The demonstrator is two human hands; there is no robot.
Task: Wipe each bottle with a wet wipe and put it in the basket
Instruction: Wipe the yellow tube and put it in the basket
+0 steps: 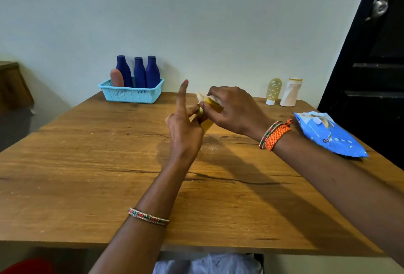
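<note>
Yellow bottle [207,121] held between both hands above table [87,164]. Left hand [185,129] grips lower end, index finger straight up. Right hand [234,109] curled round upper end, pressing wet wipe [202,96] on it. Basket [131,94] with three blue bottles [140,72] and pinkish bottle [117,77] beyond left hand. Wipes pack [328,135] just right of right wrist; two pale bottles [282,92] beyond right hand.

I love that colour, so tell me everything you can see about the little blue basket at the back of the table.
The basket is a small, light turquoise, rectangular one that looks like plastic, with perforated, slatted walls and a rolled rim. It sits upright on the wooden table at its far edge, close to the wall. Three dark blue bottles and one brownish-pink bottle stand inside. Neither hand touches it.
</note>
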